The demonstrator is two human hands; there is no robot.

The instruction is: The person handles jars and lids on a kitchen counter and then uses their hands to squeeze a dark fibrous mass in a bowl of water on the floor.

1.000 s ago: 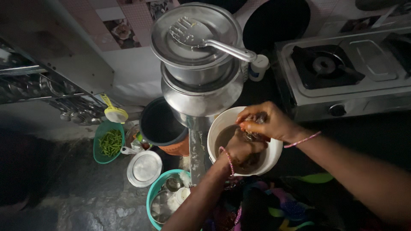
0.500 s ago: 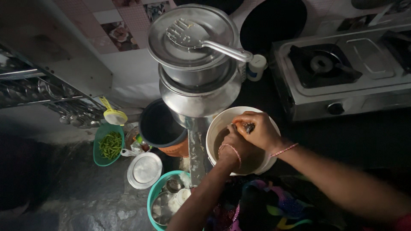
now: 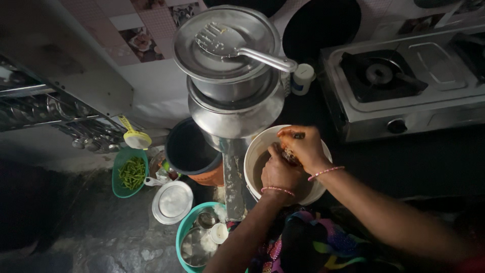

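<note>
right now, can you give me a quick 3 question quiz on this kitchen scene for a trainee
1. True or false: both hands, the left hand and the right hand, are over the white bucket.
2. Multiple choice: what lies on the lid of the top steel pot? A) a slotted metal spatula B) a green basin C) a white cup
3. Short answer: what does the small green basket on the floor hold?

Key
1. True. The hands are pressed together on something small and dark; what it is cannot be told.
2. A
3. Green beans
</note>
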